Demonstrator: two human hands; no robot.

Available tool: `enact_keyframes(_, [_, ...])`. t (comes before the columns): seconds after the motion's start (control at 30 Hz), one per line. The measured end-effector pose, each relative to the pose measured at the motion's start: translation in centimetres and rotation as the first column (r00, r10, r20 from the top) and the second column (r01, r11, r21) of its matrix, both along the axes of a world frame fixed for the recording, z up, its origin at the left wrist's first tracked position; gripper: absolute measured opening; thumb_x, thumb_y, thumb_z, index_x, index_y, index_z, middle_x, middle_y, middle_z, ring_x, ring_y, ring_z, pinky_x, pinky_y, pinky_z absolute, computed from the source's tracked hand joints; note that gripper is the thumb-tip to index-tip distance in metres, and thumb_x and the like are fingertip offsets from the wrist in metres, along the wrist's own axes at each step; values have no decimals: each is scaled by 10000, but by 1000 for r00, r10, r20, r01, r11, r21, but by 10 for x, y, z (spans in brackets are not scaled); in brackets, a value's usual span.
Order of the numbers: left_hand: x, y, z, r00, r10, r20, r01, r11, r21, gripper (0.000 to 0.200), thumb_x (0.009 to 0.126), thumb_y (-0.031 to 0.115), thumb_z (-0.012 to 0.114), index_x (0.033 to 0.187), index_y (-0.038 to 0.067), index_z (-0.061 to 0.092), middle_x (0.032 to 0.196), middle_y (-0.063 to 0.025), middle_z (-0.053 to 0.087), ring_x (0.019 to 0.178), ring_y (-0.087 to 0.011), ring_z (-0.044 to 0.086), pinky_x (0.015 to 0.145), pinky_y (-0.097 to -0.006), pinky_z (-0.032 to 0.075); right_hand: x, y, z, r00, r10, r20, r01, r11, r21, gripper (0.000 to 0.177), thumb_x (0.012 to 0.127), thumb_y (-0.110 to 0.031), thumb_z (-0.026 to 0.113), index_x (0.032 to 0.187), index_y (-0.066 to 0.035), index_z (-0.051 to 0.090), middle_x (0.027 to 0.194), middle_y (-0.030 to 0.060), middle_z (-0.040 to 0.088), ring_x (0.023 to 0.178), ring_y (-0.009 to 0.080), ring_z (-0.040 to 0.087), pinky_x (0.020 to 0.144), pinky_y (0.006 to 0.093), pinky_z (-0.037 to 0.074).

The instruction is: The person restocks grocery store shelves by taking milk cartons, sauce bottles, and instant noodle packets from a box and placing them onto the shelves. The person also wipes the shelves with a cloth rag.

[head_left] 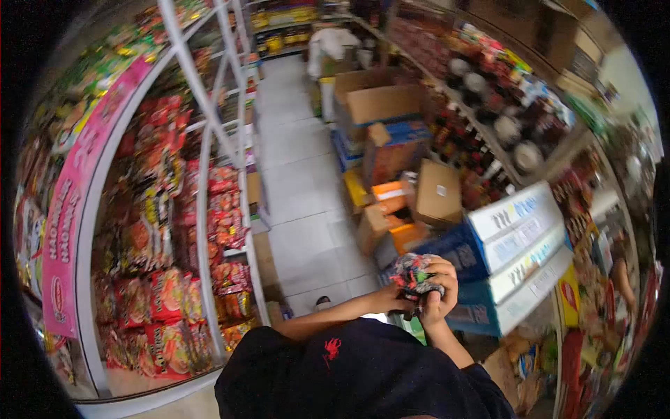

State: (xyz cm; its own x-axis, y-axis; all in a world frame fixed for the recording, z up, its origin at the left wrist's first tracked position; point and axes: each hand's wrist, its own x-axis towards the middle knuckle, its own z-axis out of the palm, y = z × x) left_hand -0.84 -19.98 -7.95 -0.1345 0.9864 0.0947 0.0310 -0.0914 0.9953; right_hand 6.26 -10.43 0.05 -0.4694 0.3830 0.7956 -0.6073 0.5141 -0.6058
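Observation:
A crumpled, dark, multicoloured bundle (413,274) with red and green patches is held in front of my chest. My right hand (440,290) wraps its fingers round the bundle from the right side. At the bundle's lower left is my left hand (394,299), closed against its dark underside; its fingertips are partly hidden. Just right of my hands stand stacked white and blue cartons (516,244).
Glass-fronted shelves (202,279) with red noodle packets line the left. Open cardboard boxes (387,105) and a brown box (437,192) stand beside the tiled aisle (300,174). Bottles and packets fill the right shelves (474,126).

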Motion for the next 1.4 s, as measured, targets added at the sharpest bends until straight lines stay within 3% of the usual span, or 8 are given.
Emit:
enact_keyframes(0.17, [-61,-58,5,825,409,391,-427,903,-45,280,766,164,625,981,10,532,875,-12,581,777,-107,529,725,-259,433,-96,-42,-12,994,12,104,-4,997,-77,260,824,-264,512,818,-6,483,868,164,505,832,269,489,780,374,389])
enact_keyframes(0.3, [-118,-115,15,552,830,-78,-834,549,-58,232,773,124,619,955,5,542,806,-25,585,719,-110,535,669,-249,442,-157,-54,-23,968,9,252,10,997,-73,124,773,-95,539,811,9,483,831,129,509,764,224,485,715,308,386])
enact_keyframes(0.53, [-203,-140,-3,133,991,14,-991,132,22,275,697,56,624,946,-26,541,801,-54,584,742,-155,544,718,-275,433,-205,-30,-59,712,219,667,-114,974,-198,157,745,-74,627,838,-5,522,797,109,521,680,196,510,618,301,416])
enact_keyframes(0.9, [-345,-41,4,170,975,140,-979,184,-89,241,744,70,595,953,-9,505,859,-57,578,788,-105,542,718,-242,432,-354,61,-121,412,349,842,-429,889,-159,169,718,-124,633,832,-19,567,712,66,558,637,168,524,611,301,429])
enact_keyframes(1.23, [-500,99,18,795,533,-290,-586,798,-140,424,726,199,653,1049,-5,470,981,-160,533,912,-277,518,811,-388,412,-534,144,-112,809,354,470,-219,923,-317,380,763,-190,617,1081,-35,478,1000,82,549,949,190,521,847,326,401])
enact_keyframes(1.3, [-516,129,31,279,616,-737,-682,667,299,528,693,238,663,1109,2,439,1093,-199,464,1030,-364,418,899,-444,325,-580,182,-142,739,515,434,-376,850,-368,343,790,-229,583,1065,-36,519,1067,84,548,974,191,521,839,334,408])
enact_keyframes(1.33, [-525,144,38,266,663,-700,-678,645,353,563,678,221,668,1140,16,421,1144,-192,436,1067,-363,392,917,-449,309,-601,201,-131,817,228,529,-280,960,19,294,803,-256,555,1019,-57,567,1016,71,585,931,182,544,805,330,423])
enact_keyframes(1.4, [-543,176,49,437,640,-632,-558,744,368,595,682,213,663,1183,30,399,1203,-181,406,1118,-360,361,938,-461,290,-644,231,-126,708,296,641,-199,955,-222,282,772,-263,570,1010,-116,602,877,32,623,813,149,578,741,284,443])
